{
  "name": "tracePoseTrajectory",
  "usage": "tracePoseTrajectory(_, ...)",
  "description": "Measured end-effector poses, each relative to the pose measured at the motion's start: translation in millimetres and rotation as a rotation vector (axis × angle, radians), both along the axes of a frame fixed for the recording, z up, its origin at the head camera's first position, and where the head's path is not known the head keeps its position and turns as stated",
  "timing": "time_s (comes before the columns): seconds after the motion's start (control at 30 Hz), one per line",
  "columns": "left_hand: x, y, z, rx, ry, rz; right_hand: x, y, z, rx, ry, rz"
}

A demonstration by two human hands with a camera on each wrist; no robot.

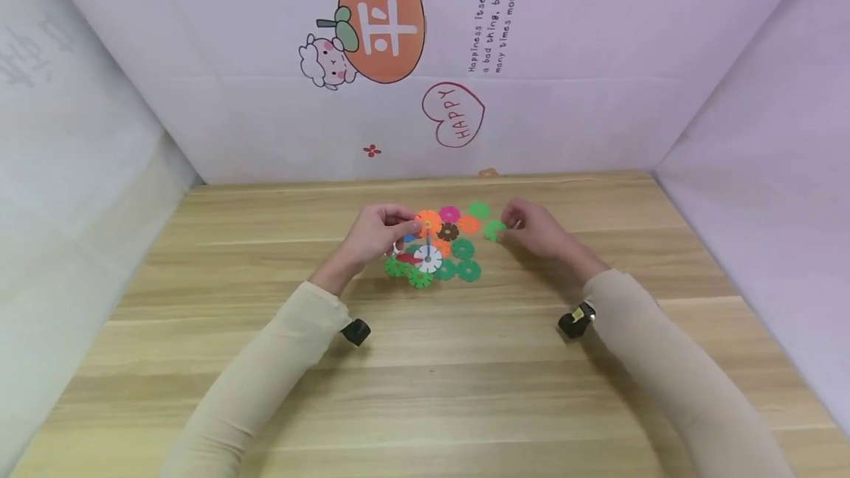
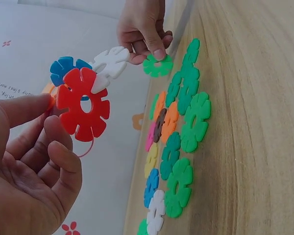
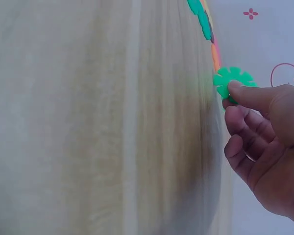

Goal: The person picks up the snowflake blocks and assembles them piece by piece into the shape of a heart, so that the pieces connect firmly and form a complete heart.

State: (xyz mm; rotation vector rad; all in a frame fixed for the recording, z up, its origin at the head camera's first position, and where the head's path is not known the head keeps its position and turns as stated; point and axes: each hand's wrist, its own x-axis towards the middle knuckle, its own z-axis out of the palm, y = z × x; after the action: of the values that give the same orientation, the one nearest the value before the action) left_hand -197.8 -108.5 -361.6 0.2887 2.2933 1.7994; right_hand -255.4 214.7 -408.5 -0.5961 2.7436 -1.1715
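Observation:
My left hand (image 1: 375, 233) pinches the orange disc (image 1: 432, 215) of a small joined piece of notched, flower-shaped plastic discs. A red disc (image 2: 67, 108), a blue disc (image 2: 62, 67) and a white disc (image 2: 115, 59) belong to the same piece, held above the table. Between thumb and fingers, my right hand (image 1: 536, 229) pinches a single light green disc (image 3: 224, 82) by its edge, right of the loose discs. In the left wrist view, the orange disc is mostly hidden behind the fingers and the red disc.
Several loose discs lie flat below and between the hands, among them a dark green disc (image 1: 468, 271), a pink disc (image 1: 449, 214) and a brown disc (image 2: 159, 128). The wooden table (image 1: 438, 375) meets a printed white backdrop (image 1: 265, 124) behind.

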Motion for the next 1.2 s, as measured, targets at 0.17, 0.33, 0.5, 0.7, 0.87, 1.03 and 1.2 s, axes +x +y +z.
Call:
tracePoseTrajectory(0.17,1.1,2.0,-0.7,-0.006,0.000,0.001,10.0,1.1,2.9,-0.054,-0.016,0.003)
tracePoseTrajectory(0.33,2.2,6.0,1.0,0.003,-0.006,-0.007,24.7,-2.1,11.2,-0.077,0.000,-0.026)
tracePoseTrajectory(0.5,3.6,8.1,2.8,0.017,-0.013,-0.010,39.2,-12.6,21.5,-0.116,0.039,-0.061)
tracePoseTrajectory(0.7,4.1,10.7,2.5,0.043,0.003,-0.027,53.5,-27.5,35.9,-0.181,0.213,-0.008)
tracePoseTrajectory(0.87,3.5,12.9,1.4,0.072,0.008,-0.037,57.1,-36.1,38.8,-0.181,0.427,0.111)
tracePoseTrajectory(1.03,4.2,16.2,1.9,0.086,0.009,-0.046,59.1,-42.6,40.9,-0.170,0.539,0.204)
tracePoseTrajectory(1.2,4.1,17.8,1.5,0.087,0.007,-0.047,59.8,-45.9,41.5,-0.149,0.579,0.228)
